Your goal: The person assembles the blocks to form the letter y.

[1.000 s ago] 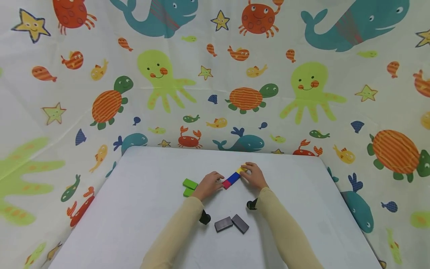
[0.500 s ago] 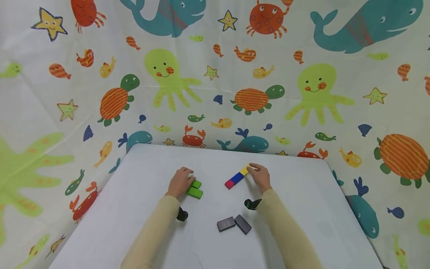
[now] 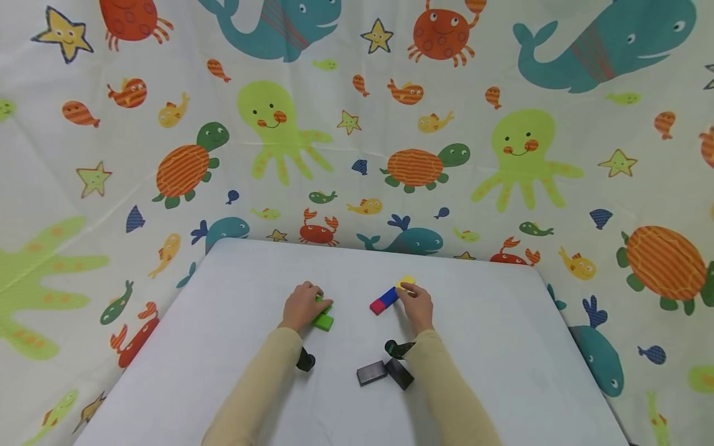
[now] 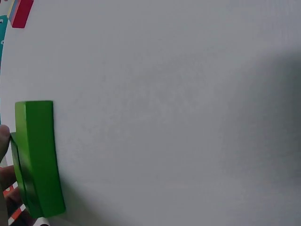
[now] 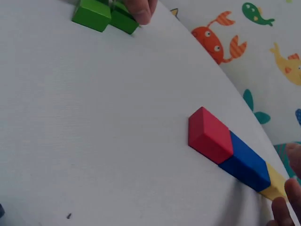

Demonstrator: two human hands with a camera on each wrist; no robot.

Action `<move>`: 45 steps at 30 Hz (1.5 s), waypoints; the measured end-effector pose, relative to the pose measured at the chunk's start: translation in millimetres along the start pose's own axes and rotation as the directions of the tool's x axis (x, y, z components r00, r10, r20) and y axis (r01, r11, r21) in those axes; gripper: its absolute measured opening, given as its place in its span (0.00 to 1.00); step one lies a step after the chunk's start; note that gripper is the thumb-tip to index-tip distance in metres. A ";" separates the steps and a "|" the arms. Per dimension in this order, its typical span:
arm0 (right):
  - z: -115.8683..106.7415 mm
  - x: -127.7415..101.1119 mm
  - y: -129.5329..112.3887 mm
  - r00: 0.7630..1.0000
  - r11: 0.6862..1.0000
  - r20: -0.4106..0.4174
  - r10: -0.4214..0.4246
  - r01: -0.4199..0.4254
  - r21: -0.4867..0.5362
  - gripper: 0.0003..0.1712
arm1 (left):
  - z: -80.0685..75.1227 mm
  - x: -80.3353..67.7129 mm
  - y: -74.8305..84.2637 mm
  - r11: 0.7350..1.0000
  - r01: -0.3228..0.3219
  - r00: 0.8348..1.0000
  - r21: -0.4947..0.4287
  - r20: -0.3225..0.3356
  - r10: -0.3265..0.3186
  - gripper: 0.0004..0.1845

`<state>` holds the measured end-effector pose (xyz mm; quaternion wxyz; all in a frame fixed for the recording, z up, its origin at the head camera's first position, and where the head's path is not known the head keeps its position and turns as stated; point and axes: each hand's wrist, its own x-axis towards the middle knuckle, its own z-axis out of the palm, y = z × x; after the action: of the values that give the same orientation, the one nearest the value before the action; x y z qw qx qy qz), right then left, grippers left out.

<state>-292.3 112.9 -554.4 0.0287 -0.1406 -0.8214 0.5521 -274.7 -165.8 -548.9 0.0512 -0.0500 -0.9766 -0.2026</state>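
Note:
A row of three blocks lies mid-table: red block (image 3: 377, 306) (image 5: 209, 135), blue block (image 3: 388, 295) (image 5: 247, 162), yellow block (image 3: 406, 282) (image 5: 275, 187). My right hand (image 3: 415, 302) pinches the yellow end, and its fingertips (image 5: 283, 212) show on both sides of that end in the right wrist view. To the left, my left hand (image 3: 304, 305) curls over two green blocks (image 3: 323, 321) (image 5: 104, 14). One green block (image 4: 37, 157) fills the left edge of the left wrist view, with the fingers (image 4: 3, 141) against it.
Two dark grey blocks (image 3: 371, 373) (image 3: 399, 373) lie near the front between my forearms. The white table (image 3: 502, 347) is ringed by a sea-animal cloth (image 3: 357, 124) rising behind and at both sides.
My left hand left the red end of the row and moved left onto the green blocks, where it stays. My right hand has stayed at the yellow end.

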 end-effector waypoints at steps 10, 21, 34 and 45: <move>11.1 -12.5 14.4 0.983 0.984 0.066 -0.174 0.176 -0.022 0.19 | 1.6 -1.6 1.2 0.999 0.016 0.999 0.036 0.035 -0.017 0.25; 19.9 -13.8 25.3 0.960 0.949 0.075 -0.269 0.278 -0.148 0.20 | 2.2 -0.8 0.4 0.997 -0.004 0.999 0.071 0.036 0.001 0.23; 26.2 -17.1 28.4 0.930 0.900 0.015 -0.368 0.360 -0.245 0.18 | 4.6 0.3 0.7 0.999 -0.024 0.999 0.042 0.025 0.023 0.22; 26.1 -18.4 30.2 0.919 0.887 0.018 -0.393 0.385 -0.255 0.17 | 15.5 8.5 9.4 0.996 0.022 1.000 -0.091 0.019 -0.020 0.22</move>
<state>-273.9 95.2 -590.3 0.1345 0.0148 -0.8959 0.4231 -283.2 -150.4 -558.3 0.0380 -0.0440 -0.9672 -0.2472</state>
